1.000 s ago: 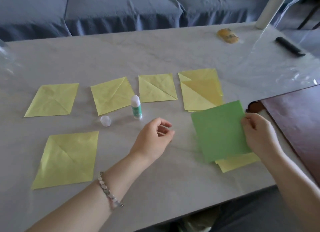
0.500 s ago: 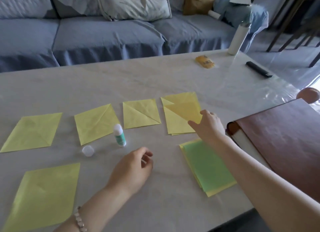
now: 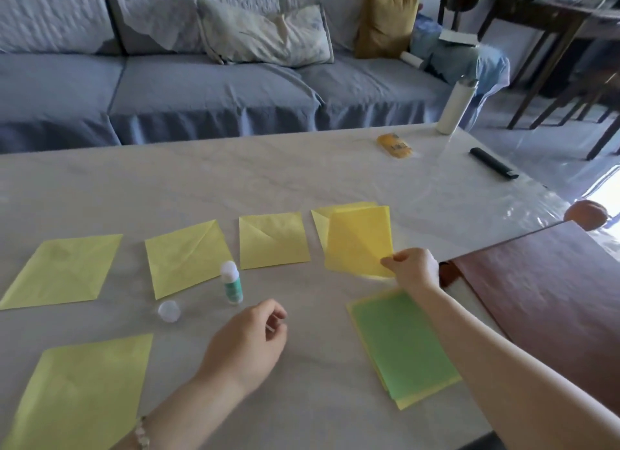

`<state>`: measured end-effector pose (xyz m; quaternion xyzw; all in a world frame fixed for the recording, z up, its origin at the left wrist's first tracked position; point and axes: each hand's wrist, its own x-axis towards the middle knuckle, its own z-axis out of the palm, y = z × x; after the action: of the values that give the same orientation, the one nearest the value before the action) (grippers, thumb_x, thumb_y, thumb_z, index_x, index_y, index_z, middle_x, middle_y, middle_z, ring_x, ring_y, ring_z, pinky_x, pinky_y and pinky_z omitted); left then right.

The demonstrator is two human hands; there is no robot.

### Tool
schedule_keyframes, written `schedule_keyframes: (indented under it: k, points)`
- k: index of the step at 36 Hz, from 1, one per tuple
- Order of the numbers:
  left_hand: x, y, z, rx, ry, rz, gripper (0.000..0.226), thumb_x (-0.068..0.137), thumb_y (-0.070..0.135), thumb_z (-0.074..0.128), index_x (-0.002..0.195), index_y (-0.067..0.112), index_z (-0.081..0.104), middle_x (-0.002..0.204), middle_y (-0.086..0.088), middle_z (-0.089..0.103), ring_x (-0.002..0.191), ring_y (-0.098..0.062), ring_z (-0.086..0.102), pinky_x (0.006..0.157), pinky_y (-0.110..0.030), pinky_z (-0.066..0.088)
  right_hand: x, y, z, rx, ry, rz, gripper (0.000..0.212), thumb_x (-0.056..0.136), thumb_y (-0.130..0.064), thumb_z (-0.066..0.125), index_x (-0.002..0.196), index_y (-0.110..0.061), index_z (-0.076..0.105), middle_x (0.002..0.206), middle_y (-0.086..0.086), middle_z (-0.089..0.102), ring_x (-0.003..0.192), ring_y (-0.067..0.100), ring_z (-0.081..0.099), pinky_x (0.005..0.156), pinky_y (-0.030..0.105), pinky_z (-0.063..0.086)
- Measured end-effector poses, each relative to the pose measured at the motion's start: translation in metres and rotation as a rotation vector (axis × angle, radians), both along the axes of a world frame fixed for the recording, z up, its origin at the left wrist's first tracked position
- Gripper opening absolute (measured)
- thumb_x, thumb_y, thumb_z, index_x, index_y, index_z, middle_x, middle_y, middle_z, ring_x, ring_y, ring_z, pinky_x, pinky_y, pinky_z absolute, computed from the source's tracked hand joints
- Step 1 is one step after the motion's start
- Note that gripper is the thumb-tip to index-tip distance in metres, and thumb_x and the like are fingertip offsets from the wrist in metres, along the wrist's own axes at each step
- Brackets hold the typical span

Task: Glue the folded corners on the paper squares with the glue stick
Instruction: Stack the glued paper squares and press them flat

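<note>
The right hand (image 3: 411,268) pinched a yellow square (image 3: 359,241) by its corner, likely to lift it for gluing, while the left hand (image 3: 248,345) hovered loosely curled, empty, beside the glue stick (image 3: 231,283).

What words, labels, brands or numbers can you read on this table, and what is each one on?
Nothing here reads clearly.
Glue stick: green label, print too blurred to read.
Orange packet: dark print, too small to read.
Paper squares, and the sheet that the right hand pinches: no text.
</note>
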<state>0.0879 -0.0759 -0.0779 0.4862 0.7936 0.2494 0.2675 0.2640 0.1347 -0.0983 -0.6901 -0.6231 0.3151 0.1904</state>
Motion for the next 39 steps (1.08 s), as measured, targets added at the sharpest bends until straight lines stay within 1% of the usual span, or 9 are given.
schedule_keyframes:
  k: [4, 12, 16, 18, 20, 23, 28, 33, 39]
  points:
    - [-0.002, 0.001, -0.002, -0.002, 0.023, 0.003, 0.006, 0.092, 0.027, 0.052, 0.092, 0.033, 0.052, 0.085, 0.016, 0.060, 0.085, -0.004, 0.059, 0.078, -0.024, 0.047, 0.006, -0.004, 0.009, 0.104, 0.033, -0.038, 0.022, 0.082, -0.024, 0.069, 0.101, -0.012, 0.069, 0.099, 0.011, 0.069, 0.097, 0.030, 0.060, 0.072, 0.028, 0.038]
    - [-0.016, -0.002, -0.003, 0.011, 0.024, 0.044, 0.009, 0.092, 0.022, 0.053, 0.090, 0.031, 0.051, 0.080, 0.013, 0.059, 0.084, -0.011, 0.060, 0.075, -0.026, 0.047, 0.009, -0.015, 0.039, 0.315, 0.099, -0.091, 0.023, 0.089, -0.024, 0.059, 0.103, -0.011, 0.071, 0.107, 0.012, 0.068, 0.103, 0.029, 0.058, 0.077, 0.029, 0.038]
    - [-0.027, -0.009, 0.004, 0.061, 0.054, 0.134, 0.009, 0.092, 0.022, 0.050, 0.093, 0.027, 0.058, 0.088, 0.010, 0.061, 0.083, -0.009, 0.057, 0.069, -0.023, 0.040, 0.003, -0.028, 0.059, 0.449, 0.267, 0.003, 0.016, 0.089, -0.019, 0.058, 0.095, -0.012, 0.071, 0.087, 0.010, 0.070, 0.076, 0.021, 0.064, 0.068, 0.028, 0.045]
    - [-0.037, -0.018, 0.010, 0.087, 0.096, 0.217, 0.012, 0.092, 0.021, 0.049, 0.091, 0.026, 0.060, 0.086, 0.010, 0.060, 0.082, -0.010, 0.055, 0.068, -0.025, 0.037, -0.008, -0.038, 0.069, 0.454, 0.378, 0.077, 0.013, 0.090, -0.017, 0.056, 0.094, -0.017, 0.068, 0.077, 0.006, 0.068, 0.053, 0.008, 0.060, 0.054, 0.018, 0.047]
    - [-0.051, -0.031, 0.013, 0.111, 0.174, 0.320, 0.011, 0.089, 0.017, 0.052, 0.090, 0.024, 0.061, 0.085, 0.008, 0.061, 0.084, -0.016, 0.056, 0.069, -0.027, 0.037, -0.024, -0.051, 0.078, 0.424, 0.508, 0.151, 0.012, 0.091, -0.013, 0.055, 0.094, -0.015, 0.066, 0.070, 0.001, 0.065, 0.043, 0.004, 0.053, 0.045, 0.011, 0.042]
    - [-0.080, -0.057, 0.013, 0.083, 0.304, 0.427, 0.013, 0.085, 0.015, 0.059, 0.098, 0.016, 0.063, 0.095, -0.002, 0.064, 0.095, -0.026, 0.059, 0.075, -0.033, 0.042, -0.055, -0.077, 0.086, 0.323, 0.631, 0.266, 0.011, 0.089, -0.010, 0.057, 0.086, -0.017, 0.065, 0.055, -0.011, 0.064, 0.040, 0.003, 0.051, 0.048, 0.020, 0.045]
    - [-0.128, -0.105, -0.003, -0.148, 0.501, 0.554, 0.051, 0.062, 0.020, 0.085, 0.103, 0.000, 0.062, 0.090, -0.024, 0.059, 0.087, -0.043, 0.058, 0.068, -0.045, 0.048, -0.109, -0.130, 0.080, 0.145, 0.672, 0.482, 0.019, 0.088, -0.006, 0.058, 0.076, -0.019, 0.063, 0.049, -0.014, 0.060, 0.037, 0.001, 0.046, 0.045, 0.019, 0.042]
    - [-0.149, -0.137, -0.006, -0.444, 0.350, 0.675, 0.061, 0.083, 0.045, 0.064, 0.125, 0.010, 0.037, 0.120, -0.014, 0.049, 0.115, -0.034, 0.049, 0.090, -0.037, 0.042, -0.140, -0.183, 0.067, -0.071, 0.696, 0.638, 0.021, 0.088, -0.004, 0.056, 0.073, -0.016, 0.063, 0.051, -0.010, 0.056, 0.044, 0.004, 0.045, 0.045, 0.016, 0.044]
    - [-0.156, -0.150, -0.018, -0.383, 0.115, 0.656, 0.058, 0.083, 0.028, 0.069, 0.127, 0.009, 0.035, 0.120, -0.012, 0.054, 0.112, -0.031, 0.054, 0.086, -0.032, 0.041, -0.139, -0.209, 0.043, -0.220, 0.616, 0.682, 0.021, 0.088, -0.002, 0.057, 0.074, -0.016, 0.065, 0.051, -0.012, 0.061, 0.048, 0.000, 0.050, 0.048, 0.016, 0.046]
